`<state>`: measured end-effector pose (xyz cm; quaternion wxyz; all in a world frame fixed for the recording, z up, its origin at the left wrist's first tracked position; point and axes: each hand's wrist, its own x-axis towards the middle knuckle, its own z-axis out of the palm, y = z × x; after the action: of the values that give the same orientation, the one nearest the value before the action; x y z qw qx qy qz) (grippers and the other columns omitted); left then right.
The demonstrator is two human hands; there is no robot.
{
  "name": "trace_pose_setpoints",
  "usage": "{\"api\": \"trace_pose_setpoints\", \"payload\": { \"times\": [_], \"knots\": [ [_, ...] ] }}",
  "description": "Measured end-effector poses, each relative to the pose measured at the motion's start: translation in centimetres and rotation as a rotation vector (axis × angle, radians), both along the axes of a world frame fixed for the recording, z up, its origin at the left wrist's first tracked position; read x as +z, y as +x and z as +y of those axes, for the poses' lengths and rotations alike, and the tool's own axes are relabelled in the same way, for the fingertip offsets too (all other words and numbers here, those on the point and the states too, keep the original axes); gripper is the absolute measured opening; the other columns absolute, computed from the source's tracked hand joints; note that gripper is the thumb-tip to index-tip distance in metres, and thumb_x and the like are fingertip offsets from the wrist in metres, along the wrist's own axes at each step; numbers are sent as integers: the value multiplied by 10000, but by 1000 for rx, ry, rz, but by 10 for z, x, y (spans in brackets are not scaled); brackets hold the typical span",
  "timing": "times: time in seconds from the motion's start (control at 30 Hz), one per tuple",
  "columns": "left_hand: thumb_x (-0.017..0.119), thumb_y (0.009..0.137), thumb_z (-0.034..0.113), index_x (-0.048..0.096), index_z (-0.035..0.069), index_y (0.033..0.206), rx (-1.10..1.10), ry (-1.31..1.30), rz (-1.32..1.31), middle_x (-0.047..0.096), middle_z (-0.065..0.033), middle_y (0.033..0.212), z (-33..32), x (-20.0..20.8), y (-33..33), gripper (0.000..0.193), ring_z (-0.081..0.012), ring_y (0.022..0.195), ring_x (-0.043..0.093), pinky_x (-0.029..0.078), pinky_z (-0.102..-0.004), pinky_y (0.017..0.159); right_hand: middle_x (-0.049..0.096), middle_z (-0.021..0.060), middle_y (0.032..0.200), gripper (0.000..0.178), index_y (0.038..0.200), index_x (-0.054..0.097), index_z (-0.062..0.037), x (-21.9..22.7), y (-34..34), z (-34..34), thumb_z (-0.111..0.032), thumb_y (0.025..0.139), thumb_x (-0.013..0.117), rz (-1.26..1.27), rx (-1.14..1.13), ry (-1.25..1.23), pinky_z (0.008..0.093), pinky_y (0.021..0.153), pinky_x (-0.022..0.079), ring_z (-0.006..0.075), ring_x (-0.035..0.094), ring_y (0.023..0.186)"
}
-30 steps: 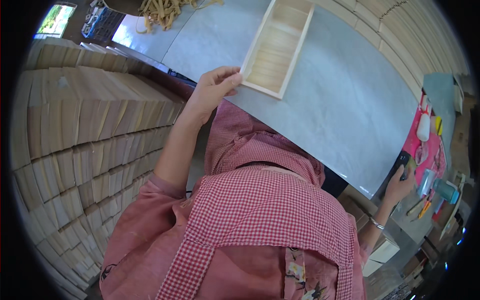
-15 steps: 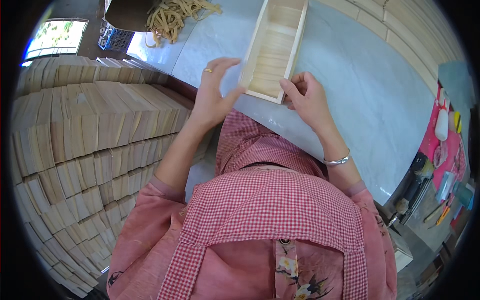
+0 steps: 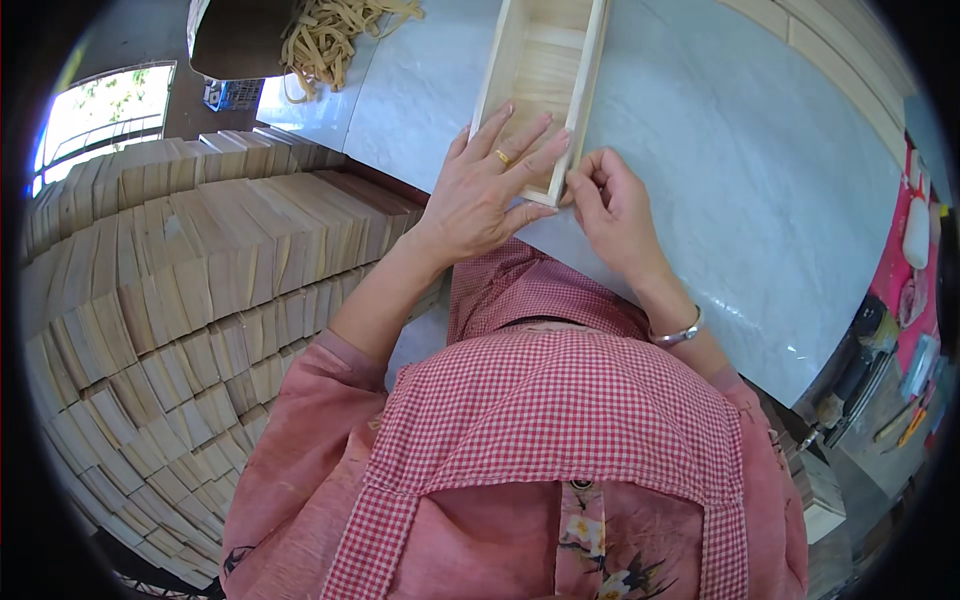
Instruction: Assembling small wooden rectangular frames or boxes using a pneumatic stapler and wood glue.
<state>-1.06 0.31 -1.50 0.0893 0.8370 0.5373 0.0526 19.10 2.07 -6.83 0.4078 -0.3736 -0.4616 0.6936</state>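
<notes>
A long, narrow, open wooden box [image 3: 550, 60] of pale wood lies on the bluish marbled tabletop, one short end toward me. My left hand [image 3: 485, 190] is spread over the box's near end, with its fingers reaching across the opening and its thumb by the near corner. A gold ring is on one finger. At the outer side of the near right corner, my right hand [image 3: 612, 205] has thumb and fingertips pinched together. Whatever sits in that pinch is too small or hidden to name. The hand covers part of the box's near end.
Stacked wooden boards [image 3: 180, 240] fill the left side, beside the table [image 3: 720, 180]. A heap of tan strips [image 3: 330, 40] lies at the far left of the table. Along the right edge are a white bottle [image 3: 915, 235], a pink cloth and several tools. Pale planks line the far right.
My left hand has moved right, from beside the box onto its near end. The right hand has gone from the rim to the corner's outer side, its fingers pinched. The view has shifted slightly.
</notes>
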Motion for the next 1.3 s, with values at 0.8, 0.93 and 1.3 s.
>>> {"api": "trace_pose_setpoints", "payload": {
  "times": [0.8, 0.93, 1.3],
  "knots": [
    [717, 927, 108, 375, 58, 1580, 360, -111, -1038, 510, -112, 1533, -9, 35, 28, 738, -236, 1191, 613, 474, -347, 1028, 631, 108, 1201, 524, 1424, 564, -52, 69, 27, -3, -26, 913, 675, -181, -141, 531, 269, 796, 505, 180, 608, 988],
    [680, 936, 20, 354, 25, 1582, 288, 0, -1198, 512, -150, 1524, -12, 33, 33, 724, -205, 1193, 597, 498, -303, 997, 624, 129, 1229, 567, 1424, 586, -66, 79, 21, 2, -64, 878, 739, -187, -131, 591, 283, 841, 517, 210, 612, 1039],
    [648, 948, -11, 369, 13, 1571, 340, -135, -1372, 535, -163, 1490, -19, 41, 43, 683, -207, 1184, 602, 488, -322, 1031, 600, 208, 1408, 465, 1350, 649, -20, 79, 7, 1, -31, 893, 729, -265, -251, 730, 306, 914, 564, 244, 670, 1092]
  ]
}}
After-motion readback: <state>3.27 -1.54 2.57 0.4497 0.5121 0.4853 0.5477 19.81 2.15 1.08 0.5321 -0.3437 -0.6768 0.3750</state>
